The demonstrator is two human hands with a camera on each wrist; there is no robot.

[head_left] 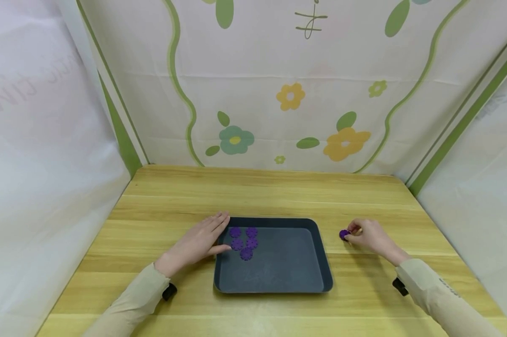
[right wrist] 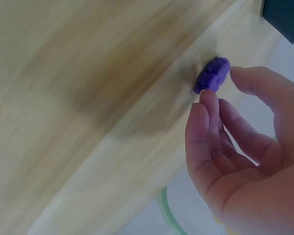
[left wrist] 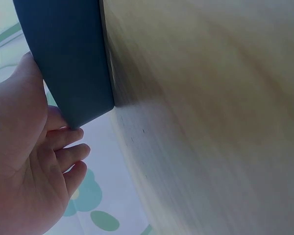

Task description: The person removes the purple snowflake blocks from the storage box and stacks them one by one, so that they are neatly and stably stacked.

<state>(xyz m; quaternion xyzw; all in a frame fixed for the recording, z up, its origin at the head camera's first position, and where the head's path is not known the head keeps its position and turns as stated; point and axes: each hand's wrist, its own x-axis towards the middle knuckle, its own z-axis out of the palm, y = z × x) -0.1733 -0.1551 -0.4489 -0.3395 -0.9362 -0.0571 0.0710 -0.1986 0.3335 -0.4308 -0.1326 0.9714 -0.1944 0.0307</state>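
A dark shallow tray lies on the wooden table, with several purple notched interlocking discs flat in its far left part. My left hand holds the tray's far left corner, the thumb over the left rim. In the left wrist view its fingers bend round the corner of the tray wall. To the right of the tray, my right hand pinches a purple notched disc between thumb and fingertips, close to the tabletop. Whether it is one disc or two together, I cannot tell.
The wooden table ends at a white printed cloth behind it. More white cloth hangs at the left and right sides. Dark wrist devices show at both cuffs.
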